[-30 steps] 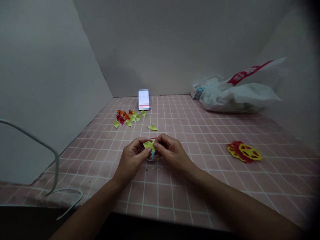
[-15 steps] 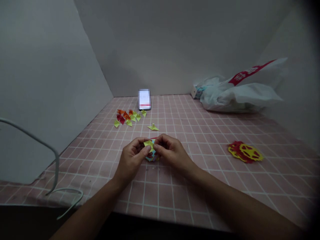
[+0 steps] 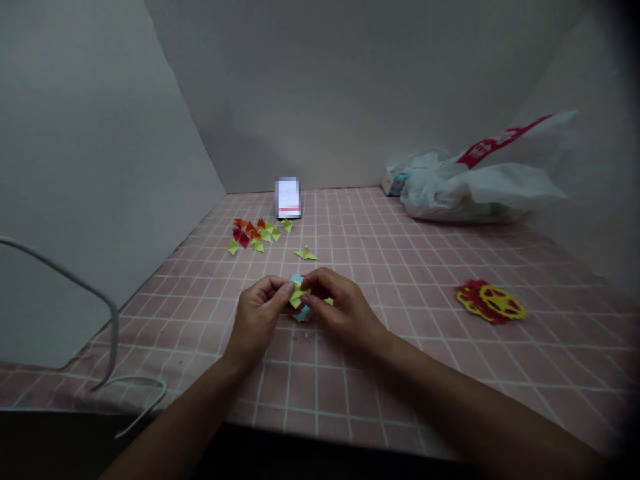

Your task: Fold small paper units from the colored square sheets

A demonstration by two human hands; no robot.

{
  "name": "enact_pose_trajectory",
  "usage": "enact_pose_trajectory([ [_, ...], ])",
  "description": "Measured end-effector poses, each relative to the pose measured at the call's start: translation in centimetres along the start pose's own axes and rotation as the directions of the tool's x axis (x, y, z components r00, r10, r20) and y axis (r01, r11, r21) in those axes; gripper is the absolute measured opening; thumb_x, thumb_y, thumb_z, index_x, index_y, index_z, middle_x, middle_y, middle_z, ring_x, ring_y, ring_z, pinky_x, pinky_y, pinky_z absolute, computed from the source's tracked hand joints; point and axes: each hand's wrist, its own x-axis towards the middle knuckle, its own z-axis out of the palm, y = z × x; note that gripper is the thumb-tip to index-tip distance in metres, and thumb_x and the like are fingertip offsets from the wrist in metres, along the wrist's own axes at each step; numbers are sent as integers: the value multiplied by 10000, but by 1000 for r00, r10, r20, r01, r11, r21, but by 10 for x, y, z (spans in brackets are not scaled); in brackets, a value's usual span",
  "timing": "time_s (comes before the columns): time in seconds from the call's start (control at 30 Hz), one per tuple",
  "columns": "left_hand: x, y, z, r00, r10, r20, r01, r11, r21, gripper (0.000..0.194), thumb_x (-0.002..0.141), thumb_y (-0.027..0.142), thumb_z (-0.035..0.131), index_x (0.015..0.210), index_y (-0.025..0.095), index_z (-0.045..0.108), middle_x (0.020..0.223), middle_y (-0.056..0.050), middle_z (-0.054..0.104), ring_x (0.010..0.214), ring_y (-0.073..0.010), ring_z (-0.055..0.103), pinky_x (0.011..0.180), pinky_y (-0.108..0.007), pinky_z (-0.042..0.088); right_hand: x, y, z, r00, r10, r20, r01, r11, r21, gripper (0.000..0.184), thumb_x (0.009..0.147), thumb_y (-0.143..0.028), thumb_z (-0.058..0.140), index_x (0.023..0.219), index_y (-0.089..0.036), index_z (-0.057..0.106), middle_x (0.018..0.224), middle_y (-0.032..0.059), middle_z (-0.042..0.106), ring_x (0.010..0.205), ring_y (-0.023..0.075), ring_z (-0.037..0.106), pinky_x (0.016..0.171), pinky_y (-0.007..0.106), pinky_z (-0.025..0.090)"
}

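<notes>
Between my two hands is a small yellow folded paper (image 3: 297, 296). My left hand (image 3: 259, 316) pinches its left side between thumb and fingers. From the other side, my right hand (image 3: 342, 303) closes thumb and fingertips on it. Below and behind the folded paper, partly hidden by my fingers, lies a stack of coloured paper (image 3: 302, 315) with light blue showing. Just beyond my hands a yellow paper crane (image 3: 307, 253) rests on the table. Farther left, several small origami pieces in yellow, orange (image 3: 253, 231) and red lie in a group.
A phone (image 3: 288, 197) with a lit, blurred screen stands near the back wall. Red and yellow cut-out shapes (image 3: 493, 302) lie at the right. A white plastic bag (image 3: 475, 190) sits beside a small box (image 3: 393, 182) at the back right. A pale cable (image 3: 113, 320) crosses the left edge.
The yellow folded paper has been turned between my fingers and shows a different side. My right fingertips have shifted left over it, and more light blue paper shows behind.
</notes>
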Motion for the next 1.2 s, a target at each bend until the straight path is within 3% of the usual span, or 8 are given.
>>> enact_pose_trajectory([
  [0.53, 1, -3, -2, 999, 30, 29, -31, 998, 46, 198, 832, 332, 688, 785, 141, 659, 725, -6, 659, 670, -124, 620, 667, -256, 545, 0, -1, -2, 999, -35, 1, 35, 993, -113, 156, 870, -88, 581, 755, -179, 527, 771, 5, 560, 719, 142, 519, 671, 283, 401],
  [0.83, 0, -3, -1, 999, 35, 30, -36, 999, 41, 196, 827, 328, 693, 779, 141, 658, 705, -2, 653, 652, -118, 612, 649, -244, 537, 0, 0, 0, 994, -113, 5, 113, 989, -93, 146, 872, -48, 591, 843, -192, 592, 854, 16, 594, 826, 148, 557, 756, 285, 437],
  [1.2, -1, -2, 0, 998, 42, 39, -44, 996, 73, 191, 826, 326, 692, 791, 140, 669, 712, -8, 662, 658, -123, 618, 651, -247, 540, -1, -2, 1, 996, -80, -36, 77, 993, -91, 164, 874, -71, 607, 764, -189, 573, 834, 20, 577, 825, 156, 550, 749, 301, 436],
])
